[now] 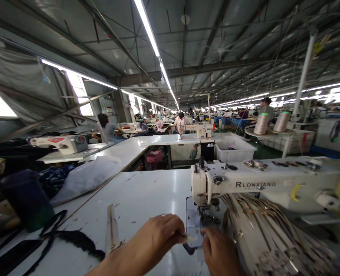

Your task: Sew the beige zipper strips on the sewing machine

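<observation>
My left hand [158, 232] is closed, thumb and forefinger pinching a small pale strip [190, 238] over the metal plate [194, 226] of a white sewing machine [230, 180]. At the plate's right edge, just below the needle area, my right hand [220, 249] is closed with its fingers bent. Whatever it may hold is hidden. Right of that hand lies a large bundle of pale strips with gold-coloured zippers [268, 230]. A single zipper strip [111, 226] lies on the white table [149, 188], left of my left hand.
Black trim [80, 241] and a dark bin [27, 199] are at the left, near a white plastic bag [86, 176]. Beyond the table are another sewing machine [197, 131] and a white crate [235, 147]. Thread cones [261, 124] stand at the right. Several people sit farther off.
</observation>
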A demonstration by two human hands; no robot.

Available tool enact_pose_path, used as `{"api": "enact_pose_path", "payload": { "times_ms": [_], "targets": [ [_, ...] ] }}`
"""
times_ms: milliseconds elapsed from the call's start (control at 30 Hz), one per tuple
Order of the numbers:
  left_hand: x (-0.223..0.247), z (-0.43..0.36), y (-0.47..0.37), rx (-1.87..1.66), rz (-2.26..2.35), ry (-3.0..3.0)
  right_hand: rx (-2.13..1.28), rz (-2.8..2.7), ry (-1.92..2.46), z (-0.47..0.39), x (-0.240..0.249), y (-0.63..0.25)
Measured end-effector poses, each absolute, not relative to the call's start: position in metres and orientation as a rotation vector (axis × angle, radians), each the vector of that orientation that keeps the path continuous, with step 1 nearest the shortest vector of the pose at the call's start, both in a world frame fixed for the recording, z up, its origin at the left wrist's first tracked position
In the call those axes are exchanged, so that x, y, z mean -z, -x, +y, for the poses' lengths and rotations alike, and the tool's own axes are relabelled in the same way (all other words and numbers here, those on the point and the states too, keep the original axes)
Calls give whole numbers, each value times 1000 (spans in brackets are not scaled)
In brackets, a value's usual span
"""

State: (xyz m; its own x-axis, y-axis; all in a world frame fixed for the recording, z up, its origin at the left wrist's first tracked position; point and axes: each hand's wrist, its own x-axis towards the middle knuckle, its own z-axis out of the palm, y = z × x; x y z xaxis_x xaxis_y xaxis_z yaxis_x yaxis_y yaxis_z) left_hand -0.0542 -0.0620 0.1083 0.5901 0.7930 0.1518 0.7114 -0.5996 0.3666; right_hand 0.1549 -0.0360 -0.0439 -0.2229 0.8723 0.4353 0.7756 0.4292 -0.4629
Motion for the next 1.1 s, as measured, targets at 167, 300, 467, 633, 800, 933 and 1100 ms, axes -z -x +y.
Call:
{"api": "enact_pose_path", "payload": {
  "times_ms": [167,300,467,633,800,933,1100],
  "targets": [
    [-139,-64,40,-1127,1009,-1873,-201,-1978,1359,-33,47,-156],
    [-97,-50,26,-1030,912,-1570,-269,-1846,1322,-31,46,-158],
    [-14,-23,15,-856,1086,-1488,-444,-1775,1324,-34,43,-156],
    [16,-1,6,-841,1110,-1493,-517,-1855,1379,-31,51,-156],
    [18,7,2,-835,1153,-1705,-438,-1872,1482,-28,53,-155],
    [19,2,4,-788,1205,-2202,-343,-1883,1599,-30,44,-153],
    [17,-4,8,-691,1201,-2529,-328,-1901,1643,-30,37,-152]
  ]
}}
